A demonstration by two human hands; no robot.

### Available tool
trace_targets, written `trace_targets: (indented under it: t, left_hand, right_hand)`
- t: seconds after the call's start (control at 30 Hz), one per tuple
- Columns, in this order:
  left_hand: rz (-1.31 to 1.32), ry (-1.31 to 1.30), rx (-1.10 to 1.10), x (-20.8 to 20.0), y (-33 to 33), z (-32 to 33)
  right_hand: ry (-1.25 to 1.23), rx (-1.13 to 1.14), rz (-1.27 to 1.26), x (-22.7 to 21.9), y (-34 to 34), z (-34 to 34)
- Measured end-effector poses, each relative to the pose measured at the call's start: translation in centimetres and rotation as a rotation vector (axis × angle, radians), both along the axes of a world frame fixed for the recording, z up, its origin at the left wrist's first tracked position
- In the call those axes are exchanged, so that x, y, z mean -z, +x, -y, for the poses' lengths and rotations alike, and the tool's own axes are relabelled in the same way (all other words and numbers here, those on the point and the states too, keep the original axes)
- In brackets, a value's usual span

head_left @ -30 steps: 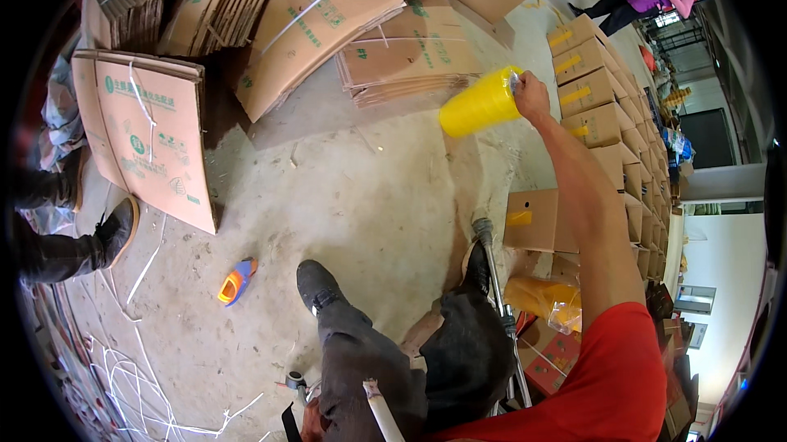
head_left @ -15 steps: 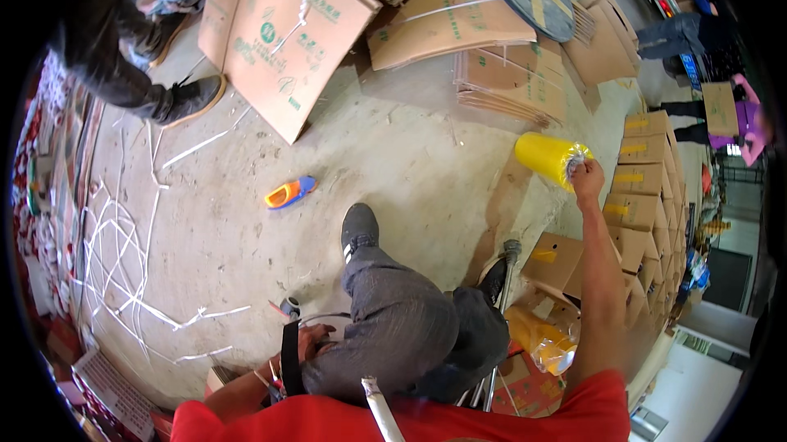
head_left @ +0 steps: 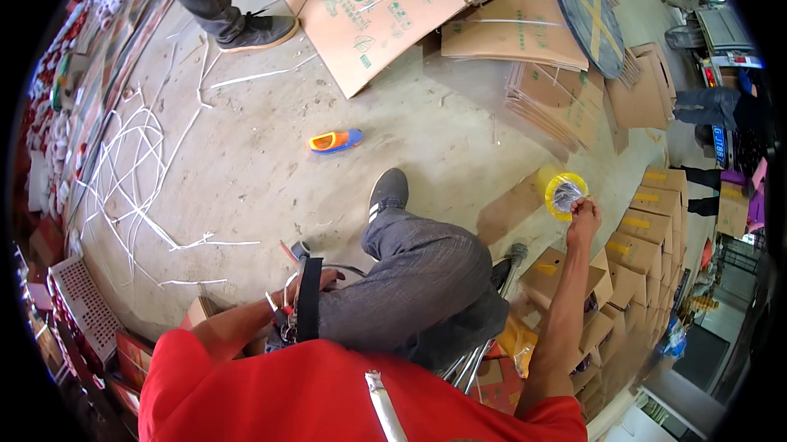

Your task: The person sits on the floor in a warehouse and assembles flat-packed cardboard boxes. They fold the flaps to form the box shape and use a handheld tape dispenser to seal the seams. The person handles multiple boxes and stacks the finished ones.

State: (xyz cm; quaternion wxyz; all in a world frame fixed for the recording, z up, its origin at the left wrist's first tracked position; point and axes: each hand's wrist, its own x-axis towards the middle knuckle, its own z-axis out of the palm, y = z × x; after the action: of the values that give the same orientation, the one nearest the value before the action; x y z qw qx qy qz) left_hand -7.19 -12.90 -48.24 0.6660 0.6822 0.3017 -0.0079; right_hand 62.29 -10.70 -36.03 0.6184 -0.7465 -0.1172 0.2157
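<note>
Yellow roll (head_left: 552, 186) in right hand (head_left: 584, 218), fingertips unclear

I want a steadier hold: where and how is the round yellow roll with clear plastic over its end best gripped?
Probably around the round yellow roll's curved outer side, coming from the left: that side looks unobstructed, while the right hand pinches the clear, crinkled plastic at the facing end.

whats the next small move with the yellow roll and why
Probably bring the left hand across to support the yellow roll: the right hand seems to hold it only by the clear film at its near end, while the left hand is down beside the trouser leg, well away from the roll.
</note>
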Motion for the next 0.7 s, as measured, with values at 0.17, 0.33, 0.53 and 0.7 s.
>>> trace_targets:
  t: [0.17, 0.33, 0.53, 0.7]
  left_hand:
    - [-0.065, -0.067, 0.024, -0.9, 0.3, -0.9]
    - [0.183, 0.197, -0.049, 2.2, -0.4, -0.1]
    - [0.071, -0.033, -0.158, 5.7, -0.9, 0.5]
    - [0.020, 0.034, -0.220, 5.0, 0.0, 1.0]
  right_hand:
    - [0.038, -0.103, -0.047, -2.2, -3.4, 0.2]
    - [0.071, -0.286, -0.089, -3.2, -10.6, -3.3]
    - [0.109, -0.618, -0.066, -9.2, -21.7, -10.1]
    - [0.118, -0.987, 0.048, -14.8, -32.2, -13.9]
